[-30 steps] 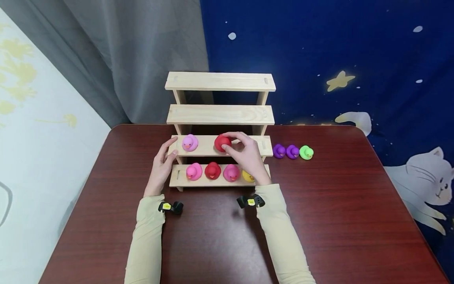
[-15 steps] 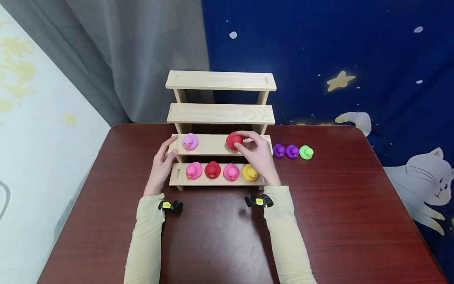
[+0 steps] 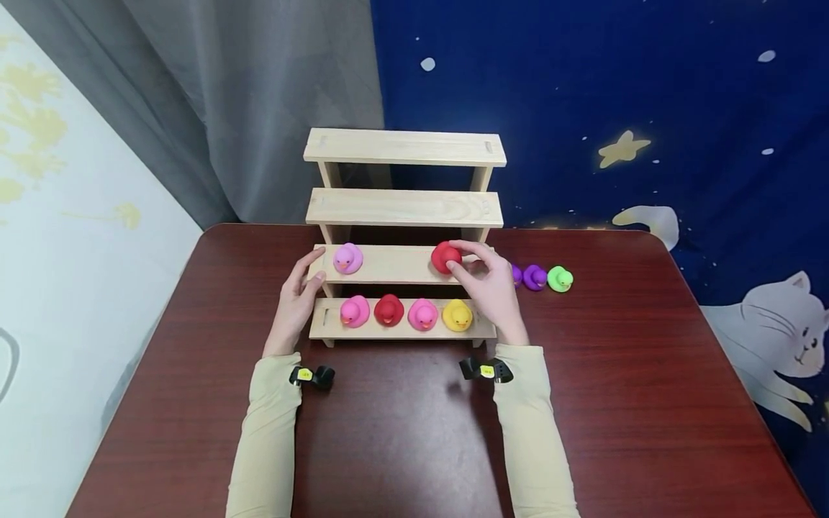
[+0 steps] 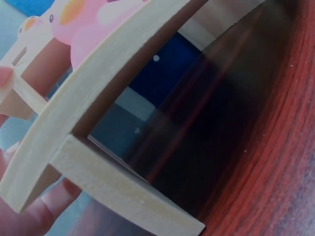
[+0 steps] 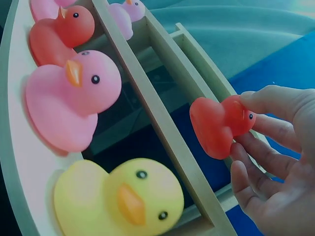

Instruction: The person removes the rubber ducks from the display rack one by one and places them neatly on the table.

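Observation:
A four-step wooden display shelf [image 3: 404,209] stands on the table. My left hand [image 3: 294,309] holds the left end of its second step from the bottom, thumb at the front edge; the left wrist view shows fingers [image 4: 34,211] behind the wood. My right hand [image 3: 488,286] pinches a red rubber duck [image 3: 446,257] between thumb and fingers at that step's right part. The right wrist view shows this red duck [image 5: 216,125] tilted; whether it touches the step I cannot tell. A light purple duck [image 3: 348,259] sits at the left of the same step.
On the lowest step sit a pink duck [image 3: 355,311], a red duck [image 3: 389,310], another pink duck [image 3: 423,314] and a yellow duck [image 3: 457,315]. Right of the shelf, purple ducks [image 3: 535,278], one partly hidden by my right hand, and a green duck [image 3: 560,279] stand on the table [image 3: 635,374].
My right hand has carried the red duck rightward along the second step, from near its middle toward its right end. The left hand has stayed at the shelf's left end.

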Action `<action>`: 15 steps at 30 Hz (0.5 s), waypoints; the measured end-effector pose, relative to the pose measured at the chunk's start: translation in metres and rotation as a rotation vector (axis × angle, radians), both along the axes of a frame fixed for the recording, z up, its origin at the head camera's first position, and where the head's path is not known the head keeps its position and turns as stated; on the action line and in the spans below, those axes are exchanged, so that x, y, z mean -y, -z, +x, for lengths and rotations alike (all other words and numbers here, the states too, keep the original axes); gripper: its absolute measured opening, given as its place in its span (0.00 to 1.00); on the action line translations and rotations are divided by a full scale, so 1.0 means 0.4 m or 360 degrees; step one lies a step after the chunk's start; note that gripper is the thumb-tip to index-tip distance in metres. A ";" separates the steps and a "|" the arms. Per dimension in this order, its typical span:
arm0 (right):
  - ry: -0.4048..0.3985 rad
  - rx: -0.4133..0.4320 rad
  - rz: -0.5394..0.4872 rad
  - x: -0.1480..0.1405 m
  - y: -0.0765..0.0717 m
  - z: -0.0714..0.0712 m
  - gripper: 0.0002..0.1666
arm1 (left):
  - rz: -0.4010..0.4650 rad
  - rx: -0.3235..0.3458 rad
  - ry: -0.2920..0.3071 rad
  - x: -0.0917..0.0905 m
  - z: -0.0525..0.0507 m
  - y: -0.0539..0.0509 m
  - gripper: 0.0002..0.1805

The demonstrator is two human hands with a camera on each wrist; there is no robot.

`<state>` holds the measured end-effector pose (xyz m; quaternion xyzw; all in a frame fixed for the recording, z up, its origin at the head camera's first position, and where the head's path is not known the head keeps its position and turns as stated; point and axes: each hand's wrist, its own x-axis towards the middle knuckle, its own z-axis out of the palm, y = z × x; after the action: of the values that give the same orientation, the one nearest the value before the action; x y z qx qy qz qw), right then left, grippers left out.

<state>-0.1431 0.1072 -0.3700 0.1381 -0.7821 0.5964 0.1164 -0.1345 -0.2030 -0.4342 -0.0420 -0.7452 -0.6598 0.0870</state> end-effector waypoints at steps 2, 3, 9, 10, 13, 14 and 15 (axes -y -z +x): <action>0.0020 -0.0015 -0.0016 -0.003 -0.018 0.014 0.17 | -0.0009 0.0004 0.0002 0.000 0.000 0.000 0.24; 0.0032 -0.0021 -0.0027 -0.006 -0.018 0.015 0.17 | -0.0012 0.0007 0.0003 0.000 0.001 -0.001 0.24; 0.0052 -0.0075 -0.0073 -0.032 -0.015 0.021 0.17 | -0.0016 0.0012 0.0009 -0.001 0.002 -0.003 0.24; 0.0052 -0.0083 -0.0079 -0.037 -0.015 0.021 0.17 | -0.0014 0.0013 0.0010 -0.001 0.002 -0.003 0.24; 0.0064 -0.0089 -0.0089 -0.051 -0.009 0.021 0.17 | -0.0018 0.0018 0.0005 0.000 0.003 -0.003 0.24; 0.0067 -0.0086 -0.0091 -0.056 -0.008 0.021 0.18 | -0.0019 0.0021 0.0003 0.000 0.003 -0.003 0.24; 0.0069 -0.0084 -0.0099 -0.060 -0.007 0.021 0.18 | -0.0020 0.0023 0.0001 0.000 0.004 -0.003 0.24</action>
<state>-0.1348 0.1310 -0.3672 0.1332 -0.7626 0.6139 0.1540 -0.1330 -0.2032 -0.4332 -0.0380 -0.7499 -0.6555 0.0812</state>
